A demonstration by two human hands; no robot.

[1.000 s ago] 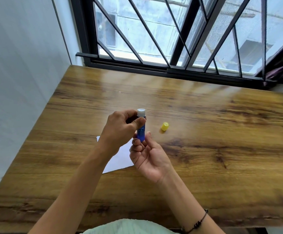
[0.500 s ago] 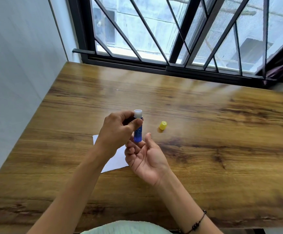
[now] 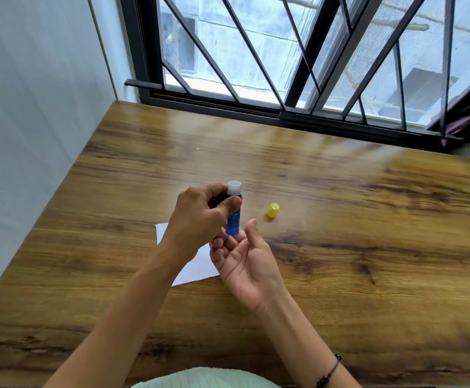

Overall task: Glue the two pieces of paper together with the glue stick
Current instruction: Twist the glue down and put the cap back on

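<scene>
The left hand (image 3: 200,217) held the uncapped glue stick (image 3: 233,211) upright above mid-worktop (image 3: 368,247), its grip clamped round the tube. The right hand (image 3: 245,264) lay palm-up, fingers relaxed, seemingly touching its base. Yellow cap (image 3: 273,210) stood just beside; white paper (image 3: 197,264) lay underneath the hands.

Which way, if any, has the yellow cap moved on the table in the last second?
No. The yellow cap sits at the same spot just above the dark grain streak in the wooden table; only the camera shifted.
</scene>
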